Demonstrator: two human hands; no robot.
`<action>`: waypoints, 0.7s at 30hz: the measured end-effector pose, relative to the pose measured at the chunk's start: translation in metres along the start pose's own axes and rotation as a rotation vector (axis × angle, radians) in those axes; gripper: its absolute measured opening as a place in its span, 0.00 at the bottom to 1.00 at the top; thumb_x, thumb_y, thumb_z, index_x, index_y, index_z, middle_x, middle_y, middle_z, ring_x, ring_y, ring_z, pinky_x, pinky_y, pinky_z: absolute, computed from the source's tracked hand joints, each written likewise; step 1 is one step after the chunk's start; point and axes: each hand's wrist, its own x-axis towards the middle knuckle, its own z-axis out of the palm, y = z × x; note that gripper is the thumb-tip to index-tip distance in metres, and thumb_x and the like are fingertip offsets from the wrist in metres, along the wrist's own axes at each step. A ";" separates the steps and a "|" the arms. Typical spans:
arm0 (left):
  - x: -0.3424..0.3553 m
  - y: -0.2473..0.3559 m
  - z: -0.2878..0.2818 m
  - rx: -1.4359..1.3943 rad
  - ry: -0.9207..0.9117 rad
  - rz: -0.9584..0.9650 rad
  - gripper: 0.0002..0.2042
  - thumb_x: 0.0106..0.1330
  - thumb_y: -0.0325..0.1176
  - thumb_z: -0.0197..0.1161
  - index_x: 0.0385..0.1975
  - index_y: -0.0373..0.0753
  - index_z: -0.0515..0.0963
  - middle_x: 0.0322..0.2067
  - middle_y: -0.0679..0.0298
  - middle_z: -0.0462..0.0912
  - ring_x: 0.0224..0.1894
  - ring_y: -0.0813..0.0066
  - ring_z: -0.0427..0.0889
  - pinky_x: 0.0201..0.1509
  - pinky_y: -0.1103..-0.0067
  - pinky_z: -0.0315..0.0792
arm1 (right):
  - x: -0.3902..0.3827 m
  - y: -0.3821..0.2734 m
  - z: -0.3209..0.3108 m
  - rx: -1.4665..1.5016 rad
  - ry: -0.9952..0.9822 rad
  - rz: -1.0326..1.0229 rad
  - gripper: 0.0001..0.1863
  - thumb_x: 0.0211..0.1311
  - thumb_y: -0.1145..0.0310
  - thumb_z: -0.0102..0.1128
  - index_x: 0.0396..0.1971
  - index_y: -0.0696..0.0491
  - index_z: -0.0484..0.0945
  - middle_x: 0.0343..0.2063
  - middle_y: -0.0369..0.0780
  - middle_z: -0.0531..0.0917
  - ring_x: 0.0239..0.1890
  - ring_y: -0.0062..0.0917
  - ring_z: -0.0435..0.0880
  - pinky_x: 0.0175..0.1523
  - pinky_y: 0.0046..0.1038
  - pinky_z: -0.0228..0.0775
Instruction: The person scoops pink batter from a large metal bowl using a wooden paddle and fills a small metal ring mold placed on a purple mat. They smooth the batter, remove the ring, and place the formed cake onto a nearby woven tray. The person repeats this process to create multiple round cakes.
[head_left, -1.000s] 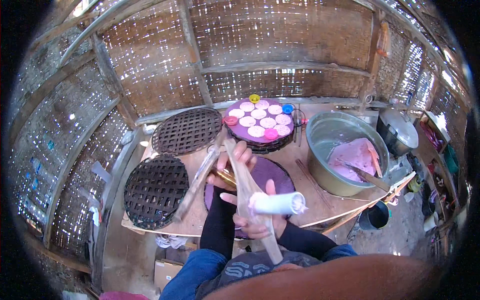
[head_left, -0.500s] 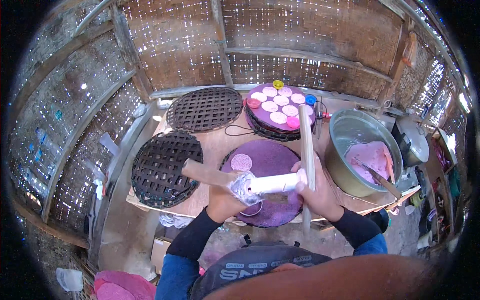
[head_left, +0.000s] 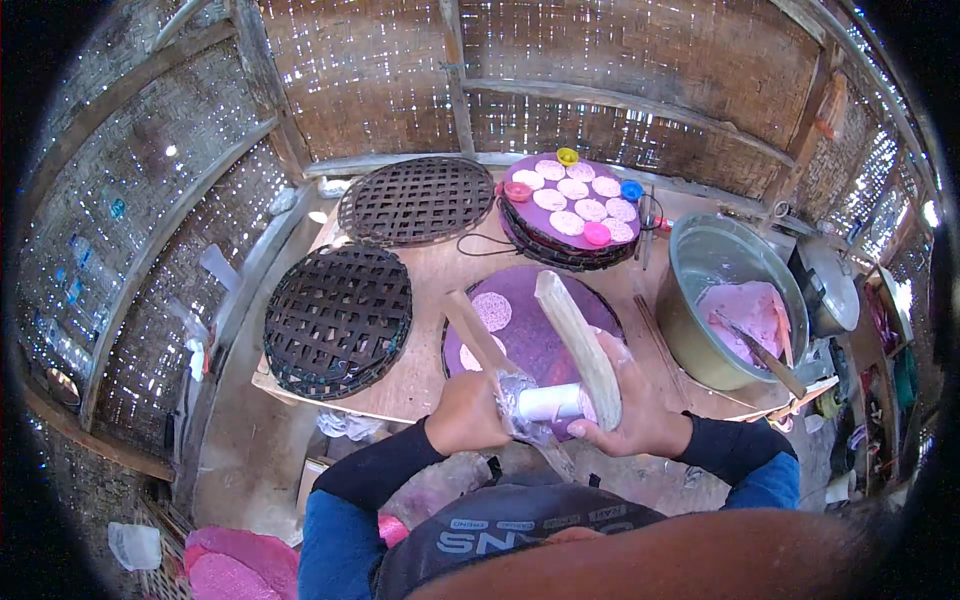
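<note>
Between my hands is a hand press with a white tube (head_left: 548,403), wrapped in cloudy plastic where it meets a wooden handle (head_left: 474,332). My left hand (head_left: 468,415) is closed round that handle beside the tube. On the tube's other side a thicker pale wooden bar (head_left: 580,342) stands tilted, and my right hand (head_left: 645,415) grips it. Below the press lies a round purple mat (head_left: 525,292). It carries a pink lacy disc (head_left: 491,311), with another disc (head_left: 470,357) partly hidden behind the handle. My hands cover the mat's near part.
Two dark woven round trays (head_left: 338,320) lie at the left of the wooden table (head_left: 440,290). A stacked tray at the back holds several pink discs (head_left: 573,188) and small coloured cups. On the right stands a large pot (head_left: 700,345) with pink dough (head_left: 745,310) and a wooden paddle (head_left: 770,365).
My hands have drawn the press toward my body, and both wooden bars have turned. Less of the white length shows between them. A second disc on the mat has come into sight.
</note>
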 end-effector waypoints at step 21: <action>0.010 -0.039 0.038 -0.324 0.071 0.107 0.18 0.43 0.42 0.68 0.33 0.39 0.77 0.31 0.56 0.79 0.35 0.58 0.79 0.39 0.70 0.71 | 0.016 0.029 0.015 0.701 -0.240 0.364 0.42 0.53 0.55 0.60 0.61 0.61 0.49 0.54 0.50 0.66 0.54 0.39 0.68 0.61 0.32 0.56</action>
